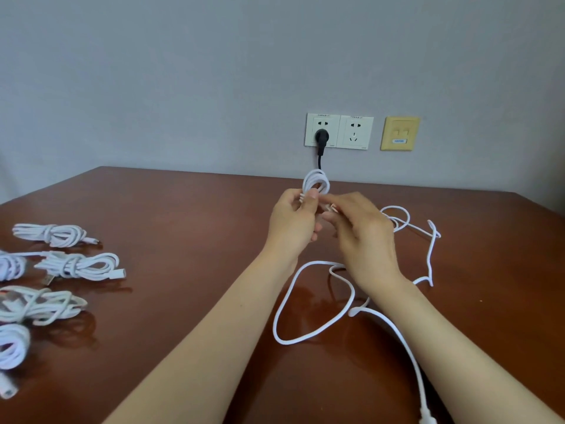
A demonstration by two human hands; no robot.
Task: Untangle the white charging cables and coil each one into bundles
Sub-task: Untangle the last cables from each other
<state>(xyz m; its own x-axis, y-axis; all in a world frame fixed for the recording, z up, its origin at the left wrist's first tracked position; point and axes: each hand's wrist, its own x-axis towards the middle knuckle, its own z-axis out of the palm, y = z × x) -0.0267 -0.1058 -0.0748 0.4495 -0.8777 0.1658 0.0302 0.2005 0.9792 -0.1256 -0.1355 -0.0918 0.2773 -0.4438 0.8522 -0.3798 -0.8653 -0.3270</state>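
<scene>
My left hand (295, 218) grips a small coil of white cable (316, 180), whose loops stick up above the fingers. Close beside it, my right hand (362, 228) pinches the end of that cable near a connector (331, 207). Loose white cable (305, 301) lies in wide loops on the brown table (183, 215) under and to the right of my hands. More loose cable (428, 240) trails at the far right. Several coiled white bundles (76, 264) lie along the left edge of the table.
On the grey wall behind the table sit two white sockets (339, 131), with a black plug (321, 137) in the left one and its cord hanging down. A yellowish data wall plate (400, 133) is to their right.
</scene>
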